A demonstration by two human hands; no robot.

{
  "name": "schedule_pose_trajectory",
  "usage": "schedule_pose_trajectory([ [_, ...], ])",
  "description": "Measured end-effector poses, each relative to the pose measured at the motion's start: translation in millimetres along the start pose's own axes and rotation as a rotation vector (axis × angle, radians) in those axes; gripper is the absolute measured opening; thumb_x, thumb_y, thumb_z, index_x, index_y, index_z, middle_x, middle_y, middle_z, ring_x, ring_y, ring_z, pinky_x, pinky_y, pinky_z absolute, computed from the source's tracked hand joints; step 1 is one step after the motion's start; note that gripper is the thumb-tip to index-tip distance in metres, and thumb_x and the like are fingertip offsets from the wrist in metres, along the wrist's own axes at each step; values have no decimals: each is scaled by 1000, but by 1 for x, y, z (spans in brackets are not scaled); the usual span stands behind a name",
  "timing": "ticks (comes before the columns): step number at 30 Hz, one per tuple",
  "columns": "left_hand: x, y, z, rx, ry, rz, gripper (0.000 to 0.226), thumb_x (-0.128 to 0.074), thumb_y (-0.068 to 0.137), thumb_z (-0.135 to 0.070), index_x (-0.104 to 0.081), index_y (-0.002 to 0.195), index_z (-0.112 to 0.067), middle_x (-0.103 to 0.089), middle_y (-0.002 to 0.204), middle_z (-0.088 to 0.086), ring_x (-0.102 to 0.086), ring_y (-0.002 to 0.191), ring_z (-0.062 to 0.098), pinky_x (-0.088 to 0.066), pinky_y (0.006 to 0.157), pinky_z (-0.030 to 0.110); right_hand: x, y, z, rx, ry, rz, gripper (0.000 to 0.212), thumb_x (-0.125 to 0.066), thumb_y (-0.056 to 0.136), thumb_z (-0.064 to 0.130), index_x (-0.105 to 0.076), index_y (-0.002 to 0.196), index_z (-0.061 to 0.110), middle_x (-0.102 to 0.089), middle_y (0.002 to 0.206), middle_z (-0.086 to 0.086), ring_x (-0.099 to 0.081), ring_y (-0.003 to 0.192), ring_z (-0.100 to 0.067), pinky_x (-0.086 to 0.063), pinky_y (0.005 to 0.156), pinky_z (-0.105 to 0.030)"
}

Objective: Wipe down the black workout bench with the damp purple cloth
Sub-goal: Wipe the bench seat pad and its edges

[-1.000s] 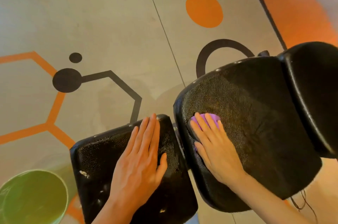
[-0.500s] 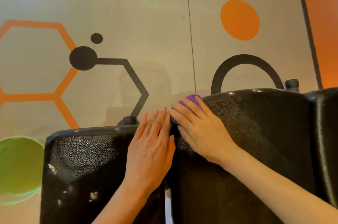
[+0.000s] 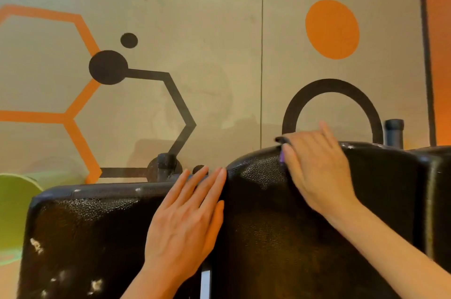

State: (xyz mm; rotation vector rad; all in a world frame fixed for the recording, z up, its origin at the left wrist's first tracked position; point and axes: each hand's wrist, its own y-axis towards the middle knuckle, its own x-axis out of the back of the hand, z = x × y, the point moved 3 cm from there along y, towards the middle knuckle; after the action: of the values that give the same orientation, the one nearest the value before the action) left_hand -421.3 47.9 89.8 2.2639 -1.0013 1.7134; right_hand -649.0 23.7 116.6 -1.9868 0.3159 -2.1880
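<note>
**Cloth at the far edge of the bench pad**

A grey floor (image 3: 207, 30) painted with orange and black shapes is seen behind the black workout bench (image 3: 280, 225). The purple cloth (image 3: 282, 157) is almost wholly covered by the right hand (image 3: 317, 164), whose fingers are curled over it at the pad's far edge. The left hand (image 3: 185, 223) is laid flat, fingers straight, on the neighbouring pad. A green bucket (image 3: 14, 210) stands at left. No writing can be read.
</note>
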Motion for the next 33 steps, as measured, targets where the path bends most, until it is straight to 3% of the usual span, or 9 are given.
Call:
schedule_pose_trajectory([
  [3,1,0,0,6,-1,14,52,-31,100,-38,-41,146,-17,-50,145,1,-42,138,17,-21,118,39,-6,2,29,-144,17,-77,40,-28,102,33,-65,103,18,-66,98,2,-58,100,-16,-23,118,-42],
  [8,1,1,-1,0,-37,28,53,-34,97,-40,-43,144,-19,-47,146,0,-39,138,16,-18,120,38,-17,3,58,249,54,41,31,-36,102,30,-64,108,18,-66,102,3,-59,102,-15,-27,116,-41],
  [13,7,25,-11,134,-210,-53,50,-34,98,-40,-44,144,-22,-42,147,-5,-32,142,13,-9,122,33,2,-4,-2,-171,102,-103,37,-32,102,31,-64,112,17,-66,107,3,-58,109,-14,-21,119,-41],
  [18,3,85,-37,301,-477,-36,40,-29,104,-38,-60,127,-28,-64,124,-12,-57,119,4,-36,98,15,-5,-1,23,109,116,13,31,-37,102,30,-60,117,17,-63,111,4,-56,110,-11,-27,116,-40],
  [20,-7,90,-39,314,-577,-11,46,-21,102,-43,-62,121,-32,-66,113,-16,-59,108,0,-35,88,8,2,-3,-18,9,82,1,34,-34,101,33,-61,118,20,-65,112,5,-57,111,-10,-22,119,-37],
  [24,-16,90,-37,289,-616,-75,54,-15,99,-45,-66,108,-30,-67,90,-16,-60,85,-1,-50,81,26,5,-8,-23,-230,124,-140,32,-35,102,27,-64,111,16,-66,107,1,-58,108,-14,-20,120,-38],
  [27,-18,88,-35,290,-617,-122,49,-20,100,-42,-65,94,-24,-65,79,-11,-61,71,5,-53,66,36,-10,-1,32,-13,136,-63,32,-33,103,27,-62,111,16,-63,109,2,-57,109,-14,-26,116,-42],
  [30,-18,87,-35,272,-609,-115,47,-20,101,-40,-64,97,-25,-64,81,-11,-62,74,8,-53,69,37,-5,-3,-1,100,89,-30,33,-37,101,28,-63,118,15,-64,117,0,-58,114,-16,-25,117,-41],
  [33,-19,89,-35,259,-611,-100,50,-16,101,-40,-65,109,-28,-64,90,-15,-61,83,2,-48,77,22,10,-15,-59,-192,107,-106,39,-30,102,33,-62,117,16,-66,116,-2,-58,115,-17,-21,118,-38],
])
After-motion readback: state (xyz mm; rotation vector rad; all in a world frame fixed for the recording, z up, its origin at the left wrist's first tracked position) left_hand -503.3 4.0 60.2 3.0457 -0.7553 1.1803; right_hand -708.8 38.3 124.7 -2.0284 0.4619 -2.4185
